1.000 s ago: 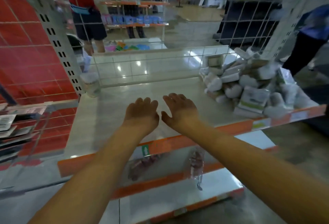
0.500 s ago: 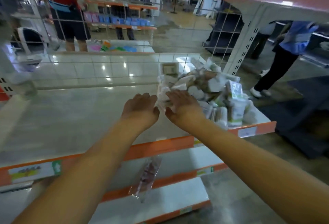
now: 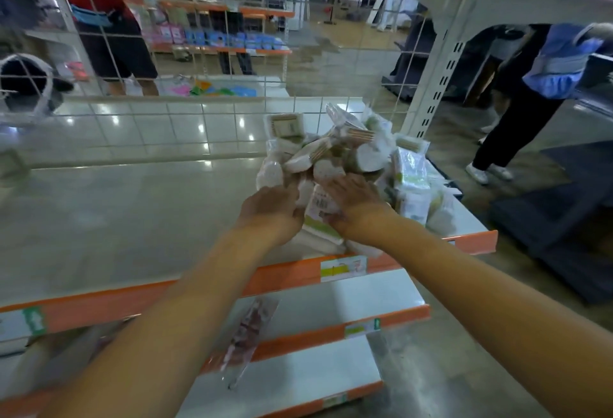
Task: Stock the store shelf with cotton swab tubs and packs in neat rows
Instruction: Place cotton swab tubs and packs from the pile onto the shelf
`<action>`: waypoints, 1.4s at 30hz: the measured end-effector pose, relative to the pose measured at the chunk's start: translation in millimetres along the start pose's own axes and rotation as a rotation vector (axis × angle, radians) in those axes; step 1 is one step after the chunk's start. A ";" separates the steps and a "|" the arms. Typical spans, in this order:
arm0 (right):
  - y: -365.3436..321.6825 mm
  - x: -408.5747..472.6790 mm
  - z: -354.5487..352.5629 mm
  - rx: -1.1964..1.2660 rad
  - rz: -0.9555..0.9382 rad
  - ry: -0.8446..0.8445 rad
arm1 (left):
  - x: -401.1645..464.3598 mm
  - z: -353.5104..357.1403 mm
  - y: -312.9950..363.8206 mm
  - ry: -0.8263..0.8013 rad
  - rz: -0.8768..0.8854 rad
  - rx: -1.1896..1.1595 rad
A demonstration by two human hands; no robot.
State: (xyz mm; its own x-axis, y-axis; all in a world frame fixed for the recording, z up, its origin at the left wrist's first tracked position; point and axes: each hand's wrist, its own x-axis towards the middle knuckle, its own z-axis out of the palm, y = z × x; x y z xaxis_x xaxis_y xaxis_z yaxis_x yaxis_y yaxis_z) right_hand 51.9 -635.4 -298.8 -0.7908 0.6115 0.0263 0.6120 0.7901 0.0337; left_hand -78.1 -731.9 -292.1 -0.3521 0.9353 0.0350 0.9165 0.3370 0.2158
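Room: shop aisle with glossy tiled floor; a wire grid panel backs the shelf.
Shelf: smooth pale board, orange front lip, stretching left of the fingers.
Pile: crinkly clear packs and round white tubs of cotton swabs, heaped just beyond the fingers at the shelf's right end.
Left hand: fingers curl against the pile's left side.
Right hand: fingers lie flat, spread on a labelled pack.

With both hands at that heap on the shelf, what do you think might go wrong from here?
1. The heap of cotton swab packs is loosely stacked; pulling from its base may topple it.
2. Packs lie near the shelf's orange front edge and could slide off.
3. The left hand and right hand crowd one flat pack.
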 end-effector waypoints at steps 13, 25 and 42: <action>0.1 -2.3 -25.0 0.383 -0.007 0.013 | -3.4 0.4 -5.4 -0.053 -0.045 -0.060; -4.3 14.1 -31.5 0.736 -0.050 0.055 | -3.1 4.3 -32.8 -0.078 -0.044 -0.552; -46.8 -11.4 -9.5 1.884 0.281 0.291 | -21.5 -10.5 -41.3 0.154 -0.197 -1.615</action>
State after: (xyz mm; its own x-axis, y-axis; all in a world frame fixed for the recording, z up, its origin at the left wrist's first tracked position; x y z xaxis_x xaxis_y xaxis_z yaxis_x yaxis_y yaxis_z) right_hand 32.2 -679.7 -291.2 -0.5384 0.8425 -0.0144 -0.2440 -0.1722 -0.9544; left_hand -110.4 -767.0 -291.5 -0.5380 0.8417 -0.0447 -0.2469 -0.1067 0.9631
